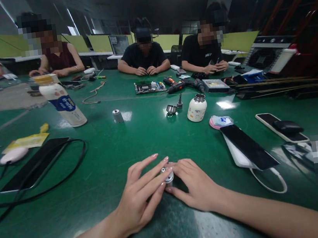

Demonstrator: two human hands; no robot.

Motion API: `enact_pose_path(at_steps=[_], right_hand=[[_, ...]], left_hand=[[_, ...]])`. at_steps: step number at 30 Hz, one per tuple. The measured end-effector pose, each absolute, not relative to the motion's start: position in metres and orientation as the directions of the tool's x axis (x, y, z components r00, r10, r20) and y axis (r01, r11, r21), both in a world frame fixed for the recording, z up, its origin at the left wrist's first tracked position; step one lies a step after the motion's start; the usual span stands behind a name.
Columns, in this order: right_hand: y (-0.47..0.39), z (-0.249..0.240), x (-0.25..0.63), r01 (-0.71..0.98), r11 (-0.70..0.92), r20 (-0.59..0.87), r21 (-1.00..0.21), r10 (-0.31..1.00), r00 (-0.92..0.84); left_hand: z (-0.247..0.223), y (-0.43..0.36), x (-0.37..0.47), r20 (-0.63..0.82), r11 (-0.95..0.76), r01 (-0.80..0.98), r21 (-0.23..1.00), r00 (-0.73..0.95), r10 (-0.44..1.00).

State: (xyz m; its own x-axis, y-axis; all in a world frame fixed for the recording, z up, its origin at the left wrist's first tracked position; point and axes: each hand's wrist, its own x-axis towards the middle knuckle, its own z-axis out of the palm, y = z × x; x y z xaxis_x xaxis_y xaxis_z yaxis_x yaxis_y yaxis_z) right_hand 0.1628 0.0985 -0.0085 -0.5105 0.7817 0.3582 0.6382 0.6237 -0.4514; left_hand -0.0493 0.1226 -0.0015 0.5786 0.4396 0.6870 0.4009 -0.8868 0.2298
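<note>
A small silver metal cylinder [169, 177] stands on the green table between my hands, partly covered by fingers. My right hand [194, 184] wraps its fingers and thumb round the cylinder's right side. From the left, my left hand [143, 193] reaches over it with fingers stretched out and apart, the fingertips at the cylinder's top and left side. A second silver cylinder [118, 115] stands upright farther off, left of centre. Beyond my hands are a metal cup-like lid [171, 110] and a white bottle [197, 109] with its mouth uncovered.
On the left are a milk bottle [65, 106], a tablet [36, 164] and black cables. Stacked phones [249, 146] with a white cable lie right. A circuit board [149, 87] and power drills [176, 86] are farther back. Several people sit across the table [106, 141].
</note>
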Motion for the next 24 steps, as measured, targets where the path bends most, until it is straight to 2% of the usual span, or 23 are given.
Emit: enact_pose_path(at_steps=[4,16,24], right_hand=[[0.0989,-0.0107,0.1625,0.633,0.635,0.383,-0.442,0.772,-0.507],[0.0986,-0.0063,0.1620,0.650,0.617,0.343,-0.445,0.787,-0.513],[0.0980,-0.0070,0.1632,0.644,0.613,0.332,-0.458,0.789,-0.516]], left_hand=[[-0.0018,0.1215,-0.0478,0.647,-0.905,0.353,0.237,0.638,0.418],[0.0021,0.1204,-0.0480,0.632,-0.903,0.390,0.180,0.658,0.410],[0.0023,0.1187,-0.0501,0.789,-0.872,0.463,0.156,0.473,0.393]])
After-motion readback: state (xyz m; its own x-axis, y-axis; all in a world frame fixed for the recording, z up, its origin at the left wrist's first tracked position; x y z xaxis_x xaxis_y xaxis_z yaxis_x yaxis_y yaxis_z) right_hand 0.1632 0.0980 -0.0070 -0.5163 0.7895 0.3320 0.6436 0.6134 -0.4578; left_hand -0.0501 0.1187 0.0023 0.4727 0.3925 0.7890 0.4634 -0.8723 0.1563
